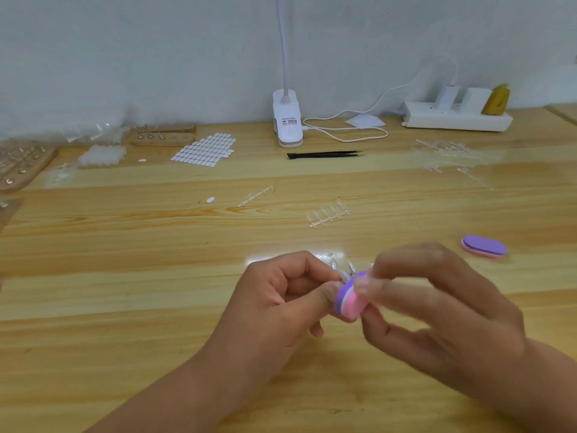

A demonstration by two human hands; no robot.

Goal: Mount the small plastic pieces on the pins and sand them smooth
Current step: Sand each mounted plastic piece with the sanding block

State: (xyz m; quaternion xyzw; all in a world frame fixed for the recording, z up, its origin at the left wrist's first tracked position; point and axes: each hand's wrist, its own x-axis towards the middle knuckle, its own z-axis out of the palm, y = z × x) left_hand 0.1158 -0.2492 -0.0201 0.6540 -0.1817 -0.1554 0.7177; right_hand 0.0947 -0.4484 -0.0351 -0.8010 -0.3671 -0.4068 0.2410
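My right grip [437, 307] pinches the pink-purple sanding block [348, 300] against clear plastic pieces [342, 267] that my left grip [281, 301] holds, a spare block [484, 246] lying at two o'clock.

Small craft workstation, set up for hand finishing. Pale pine surface [125, 245] against a bare white wall [156, 57]. Clip lamp [287, 120] and power strip [456, 115] at the back. Black tweezers [324, 155], a sheet of white oval tabs [204, 150], wooden pin stands [162, 136] far left, clear bags [93, 132] beside them. Strips [329, 214] of tiny clear plastic pieces lie scattered; a purple-pink sanding block [484, 246] at right.
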